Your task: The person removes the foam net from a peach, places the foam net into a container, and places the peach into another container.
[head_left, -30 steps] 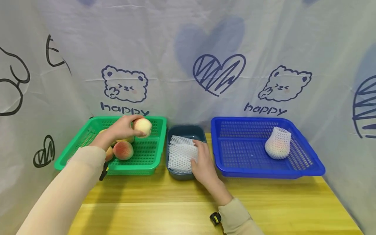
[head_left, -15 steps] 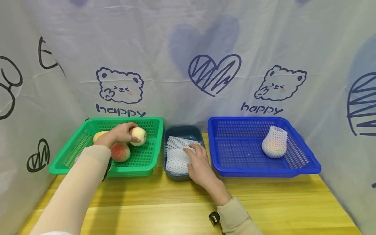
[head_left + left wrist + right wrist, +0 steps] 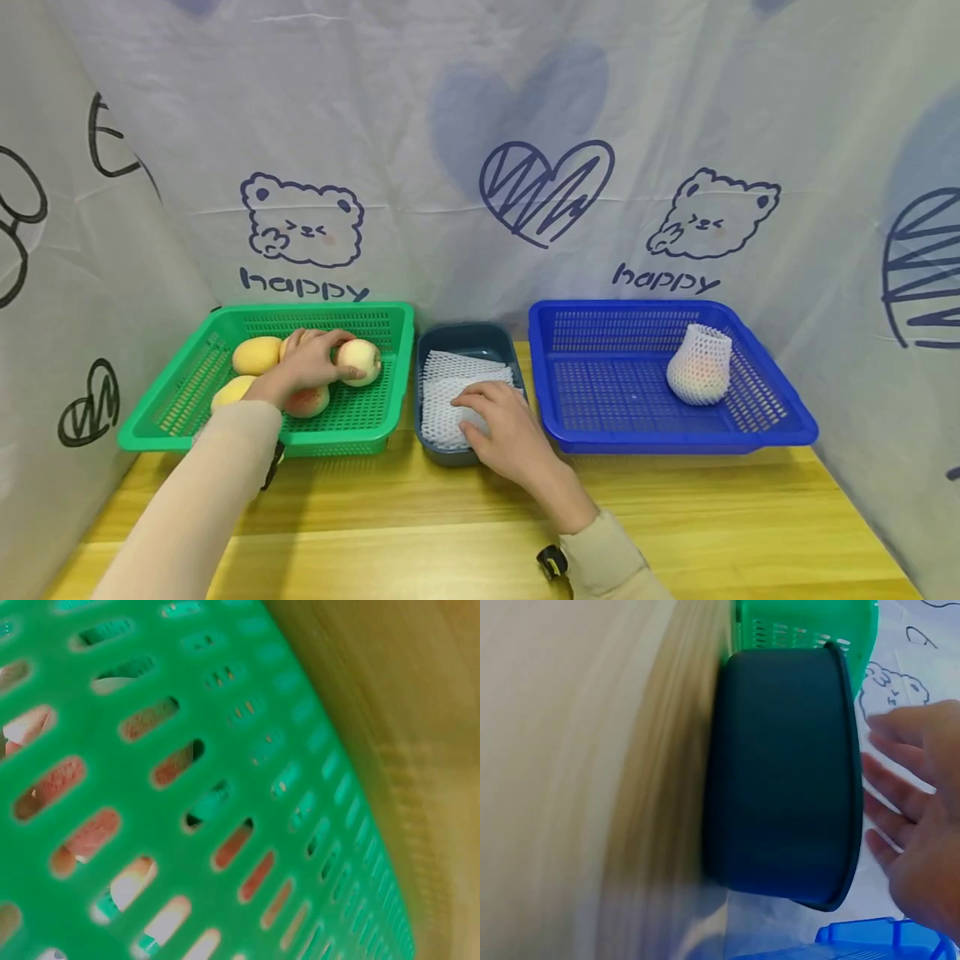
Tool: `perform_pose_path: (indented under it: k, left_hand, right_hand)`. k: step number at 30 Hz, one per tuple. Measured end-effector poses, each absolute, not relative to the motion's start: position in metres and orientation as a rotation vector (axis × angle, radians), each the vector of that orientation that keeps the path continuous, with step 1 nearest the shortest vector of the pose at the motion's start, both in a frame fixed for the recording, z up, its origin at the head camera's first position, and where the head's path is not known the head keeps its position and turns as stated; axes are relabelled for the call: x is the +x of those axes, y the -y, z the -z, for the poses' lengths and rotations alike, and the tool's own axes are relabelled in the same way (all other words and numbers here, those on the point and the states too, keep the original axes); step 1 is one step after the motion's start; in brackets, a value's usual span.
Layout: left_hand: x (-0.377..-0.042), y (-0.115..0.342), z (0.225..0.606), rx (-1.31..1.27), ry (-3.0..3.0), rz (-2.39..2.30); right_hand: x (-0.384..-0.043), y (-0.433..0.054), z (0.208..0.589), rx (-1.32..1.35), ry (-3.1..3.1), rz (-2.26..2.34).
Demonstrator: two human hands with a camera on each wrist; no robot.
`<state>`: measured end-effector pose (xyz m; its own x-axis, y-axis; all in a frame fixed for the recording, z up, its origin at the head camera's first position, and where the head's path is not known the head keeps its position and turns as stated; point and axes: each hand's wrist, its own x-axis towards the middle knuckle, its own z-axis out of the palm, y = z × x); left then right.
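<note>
In the head view my left hand point(image 3: 303, 367) is inside the green basket point(image 3: 401, 392), thumb and fingers gripping a pale yellow, apple-like fruit point(image 3: 360, 363). A red peach point(image 3: 307, 403) lies under that hand, partly hidden. Yellow mango-like fruits point(image 3: 257, 356) are beside the wrist. My right hand point(image 3: 506, 429) hovers over the white foam fruit nets point(image 3: 453, 400) in the dark tray point(image 3: 468, 333), fingers loosely bent and apart. The right wrist view shows those fingers point(image 3: 892, 787) beside the tray rim; whether they touch a net cannot be seen.
To the right stands a blue basket point(image 3: 585, 437) with one fruit in a foam net point(image 3: 700, 367) inside. All three containers stand on a wooden table point(image 3: 450, 533) before a printed curtain point(image 3: 450, 167). The left wrist view is mostly filled by the green basket's slotted wall point(image 3: 247, 772).
My left hand has lowered the pale fruit into the green basket while still gripping it. Over the nets, my right hand has shifted slightly towards the tray's near side. The head view has turned slightly.
</note>
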<state>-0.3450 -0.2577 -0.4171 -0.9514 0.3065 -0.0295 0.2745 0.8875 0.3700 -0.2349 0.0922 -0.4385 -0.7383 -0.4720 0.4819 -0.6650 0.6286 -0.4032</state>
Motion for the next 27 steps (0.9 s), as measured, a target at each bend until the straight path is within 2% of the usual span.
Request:
perform_pose_path:
  k: [8, 27]
  left_hand:
    - [-0.3464, 0.2578, 0.4182, 0.391, -2.996, -0.491]
    - [-0.3465, 0.2567, 0.4191, 0.510, -3.019, -0.286]
  right_hand:
    - [-0.2337, -0.0981, 0.4403, 0.945, 2.879, -0.743]
    - [-0.2342, -0.0959, 0.4431, 0.965, 2.916, -0.712]
